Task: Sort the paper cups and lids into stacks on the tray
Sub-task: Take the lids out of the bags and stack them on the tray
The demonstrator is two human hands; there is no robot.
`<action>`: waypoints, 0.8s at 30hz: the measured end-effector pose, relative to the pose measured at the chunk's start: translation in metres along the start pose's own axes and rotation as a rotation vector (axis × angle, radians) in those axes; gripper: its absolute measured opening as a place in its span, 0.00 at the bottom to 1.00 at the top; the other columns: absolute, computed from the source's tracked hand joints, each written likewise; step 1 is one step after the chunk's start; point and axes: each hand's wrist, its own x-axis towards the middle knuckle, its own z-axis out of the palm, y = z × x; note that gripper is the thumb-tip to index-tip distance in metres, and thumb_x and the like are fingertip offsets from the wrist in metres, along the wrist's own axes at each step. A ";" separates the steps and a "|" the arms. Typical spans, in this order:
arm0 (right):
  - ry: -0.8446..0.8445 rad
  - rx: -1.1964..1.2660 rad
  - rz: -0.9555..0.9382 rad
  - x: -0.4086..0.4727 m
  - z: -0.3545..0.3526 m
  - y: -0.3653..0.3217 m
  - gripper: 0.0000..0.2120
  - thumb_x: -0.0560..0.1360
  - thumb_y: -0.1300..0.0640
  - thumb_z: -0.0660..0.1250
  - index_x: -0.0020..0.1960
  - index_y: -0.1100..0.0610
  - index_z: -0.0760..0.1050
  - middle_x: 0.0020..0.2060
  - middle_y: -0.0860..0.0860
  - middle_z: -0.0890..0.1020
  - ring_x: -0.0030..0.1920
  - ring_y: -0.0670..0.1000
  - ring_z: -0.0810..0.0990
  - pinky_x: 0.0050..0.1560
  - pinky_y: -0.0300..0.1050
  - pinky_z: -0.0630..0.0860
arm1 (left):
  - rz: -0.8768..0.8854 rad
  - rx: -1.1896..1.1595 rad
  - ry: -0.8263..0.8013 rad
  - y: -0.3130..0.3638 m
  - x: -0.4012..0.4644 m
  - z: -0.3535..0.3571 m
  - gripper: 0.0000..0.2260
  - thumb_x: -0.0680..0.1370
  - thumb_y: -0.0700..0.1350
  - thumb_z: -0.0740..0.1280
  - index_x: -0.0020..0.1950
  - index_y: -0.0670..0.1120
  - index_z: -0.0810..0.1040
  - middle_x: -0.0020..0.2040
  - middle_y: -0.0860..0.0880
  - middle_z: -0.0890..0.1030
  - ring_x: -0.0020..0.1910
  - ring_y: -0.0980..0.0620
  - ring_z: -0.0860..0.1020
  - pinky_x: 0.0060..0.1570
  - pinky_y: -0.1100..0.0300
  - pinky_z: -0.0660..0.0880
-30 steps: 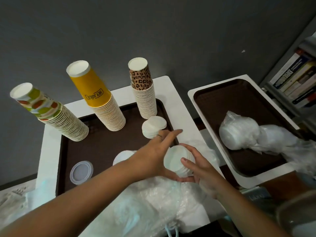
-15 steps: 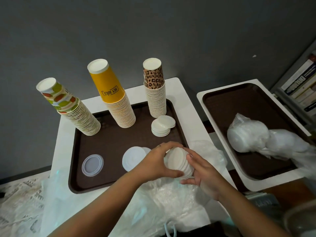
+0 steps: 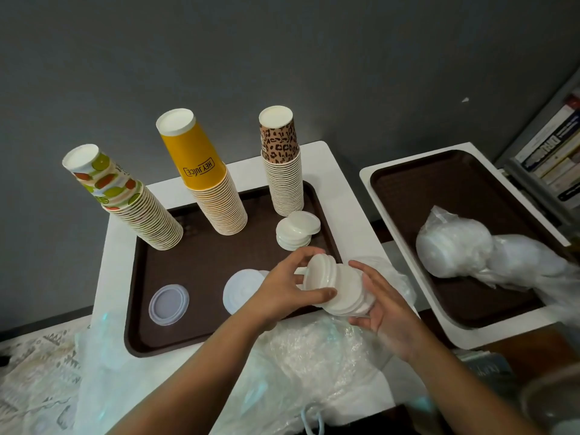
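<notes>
- Two hands hold one batch of white lids between them, over the near right corner of the brown tray; the batch lies tilted on its side.
- Our left hand grips the batch from the left, thumb under its front face and fingers curled over the top edge.
- Our right hand cradles it from the right, fingers bent around the far end.
- Three upside-down cup stacks stand along the back of the tray: the fruit-print stack on the left, leaning; the yellow stack in the middle; the leopard-print stack on the right.
- Just in front of the leopard-print stack sits a short pile of white lids, its top lid slid askew.
- Nearer us on the tray lie a clear lid and a larger white lid, the latter partly hidden by our left hand.
- Crumpled plastic wrap lies below our wrists.
- We see a second tray on the right, holding bagged lids.
</notes>
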 end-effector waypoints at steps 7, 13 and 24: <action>0.130 -0.028 -0.051 0.004 -0.013 0.000 0.18 0.76 0.62 0.63 0.61 0.45 0.73 0.61 0.57 0.75 0.51 0.54 0.79 0.34 0.41 0.78 | 0.064 0.132 0.056 0.000 0.012 0.008 0.27 0.64 0.50 0.77 0.61 0.58 0.72 0.58 0.57 0.76 0.58 0.52 0.76 0.55 0.57 0.76; 0.240 0.054 -0.108 0.006 -0.030 -0.007 0.19 0.77 0.64 0.60 0.65 0.48 0.71 0.64 0.57 0.73 0.53 0.54 0.77 0.32 0.41 0.78 | 0.152 0.892 0.146 -0.035 0.034 0.006 0.35 0.68 0.49 0.75 0.71 0.52 0.65 0.66 0.47 0.66 0.63 0.47 0.70 0.59 0.56 0.71; 0.284 -0.027 -0.103 0.012 -0.029 -0.002 0.18 0.77 0.63 0.62 0.65 0.51 0.70 0.63 0.56 0.73 0.55 0.54 0.77 0.38 0.42 0.78 | 0.138 0.864 0.130 -0.049 0.038 0.012 0.42 0.66 0.54 0.77 0.75 0.50 0.60 0.70 0.47 0.63 0.67 0.47 0.66 0.65 0.57 0.67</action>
